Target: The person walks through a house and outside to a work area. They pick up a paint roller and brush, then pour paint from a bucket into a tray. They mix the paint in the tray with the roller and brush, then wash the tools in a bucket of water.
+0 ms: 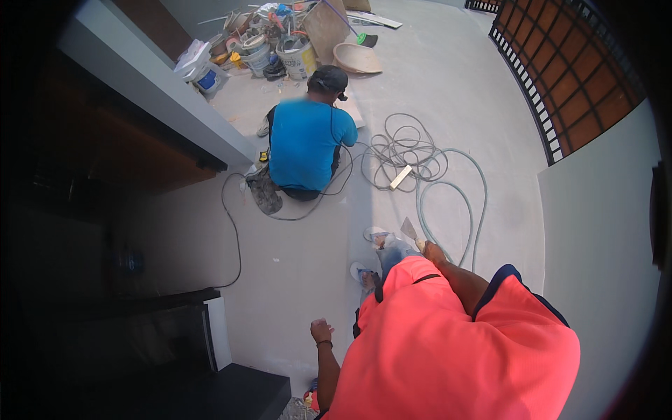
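Note:
My right hand (430, 253) grips the handle of a trowel (410, 232) with a flat pointed blade, held out over my sandalled feet (376, 236). My left hand (322, 330) hangs lower at my left side, fingers curled; whether anything is in them is too small to tell. Near the trowel, a hose (476, 231) lies in wide loops on the pale floor (287, 259). My orange-pink shirt fills the lower right.
A co-worker (304, 147) in blue sits ahead, back to me, beside coiled cables (399, 140) and a light bar (400, 178). Buckets (297, 59) and tools crowd the back. A barred gate (567, 77) stands right, a pillar (154, 91) left, a black step (259, 385) lower left.

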Tool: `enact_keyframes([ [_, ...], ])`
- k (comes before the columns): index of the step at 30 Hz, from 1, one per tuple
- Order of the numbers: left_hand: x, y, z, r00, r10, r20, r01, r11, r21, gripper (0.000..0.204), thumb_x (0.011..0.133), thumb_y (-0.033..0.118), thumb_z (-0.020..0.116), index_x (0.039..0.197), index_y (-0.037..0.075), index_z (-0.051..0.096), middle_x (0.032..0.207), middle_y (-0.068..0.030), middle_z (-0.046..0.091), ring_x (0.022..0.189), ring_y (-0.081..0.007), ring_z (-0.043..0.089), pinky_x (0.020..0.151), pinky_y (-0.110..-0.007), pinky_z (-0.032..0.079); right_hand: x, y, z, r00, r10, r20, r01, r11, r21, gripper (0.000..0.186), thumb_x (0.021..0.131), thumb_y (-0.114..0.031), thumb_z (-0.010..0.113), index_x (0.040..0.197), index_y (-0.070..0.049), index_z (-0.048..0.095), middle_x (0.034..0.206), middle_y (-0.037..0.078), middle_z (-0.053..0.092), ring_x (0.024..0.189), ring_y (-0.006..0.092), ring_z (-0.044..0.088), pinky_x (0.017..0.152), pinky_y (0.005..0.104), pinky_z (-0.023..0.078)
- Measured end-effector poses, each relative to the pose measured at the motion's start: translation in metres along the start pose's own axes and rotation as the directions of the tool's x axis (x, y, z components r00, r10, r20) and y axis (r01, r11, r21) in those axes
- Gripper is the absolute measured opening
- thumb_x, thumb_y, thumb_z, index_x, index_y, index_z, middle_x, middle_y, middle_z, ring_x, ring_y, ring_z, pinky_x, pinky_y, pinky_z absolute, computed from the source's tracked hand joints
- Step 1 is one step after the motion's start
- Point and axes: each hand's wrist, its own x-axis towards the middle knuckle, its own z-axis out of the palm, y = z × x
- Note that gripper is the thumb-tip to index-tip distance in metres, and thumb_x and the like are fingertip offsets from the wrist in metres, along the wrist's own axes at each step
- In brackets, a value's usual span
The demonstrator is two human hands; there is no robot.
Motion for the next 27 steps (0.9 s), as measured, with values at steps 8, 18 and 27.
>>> enact_keyframes([
  [8, 0.035, -0.055, 0.023, 0.941, 0.064, 0.333, -0.083, 0.996, 0.043, 0.018, 0.080, 0.000, 0.054, 0.098, -0.003, 0.059, 0.084, -0.0139, 0.060, 0.068, -0.0269, 0.064, 0.056, -0.040, 0.058, -0.025, 0.016, -0.019, 0.985, 0.171, -0.024, -0.171, 0.985, -0.015, 0.052, 0.078, -0.039, 0.069, 0.111, 0.000, 0.057, 0.104, 0.026, 0.065, 0.102, 0.0396, 0.063, 0.083, 0.0481, 0.051],
  [18, 0.091, 0.019, 0.059, 0.655, 0.167, 0.737, -0.755, 0.161, 0.635, 0.017, 0.082, 0.012, 0.060, 0.090, -0.001, 0.067, 0.092, -0.0120, 0.066, 0.072, -0.0244, 0.067, 0.062, -0.037, 0.057, -0.075, 0.110, -0.033, 0.900, 0.436, -0.030, -0.408, 0.864, 0.294, 0.059, 0.073, -0.046, 0.072, 0.105, 0.003, 0.061, 0.104, 0.028, 0.065, 0.102, 0.0403, 0.063, 0.084, 0.0477, 0.051],
  [27, 0.064, 0.230, 0.258, 0.874, -0.042, 0.484, -0.300, 0.737, 0.606, 0.008, 0.087, 0.002, 0.052, 0.094, 0.002, 0.056, 0.084, -0.0092, 0.060, 0.070, -0.0226, 0.064, 0.057, -0.040, 0.059, -0.097, 0.189, -0.050, 0.754, 0.648, 0.104, -0.553, 0.543, 0.632, 0.052, 0.078, -0.040, 0.070, 0.103, 0.004, 0.063, 0.106, 0.027, 0.065, 0.105, 0.0381, 0.063, 0.087, 0.0466, 0.049],
])
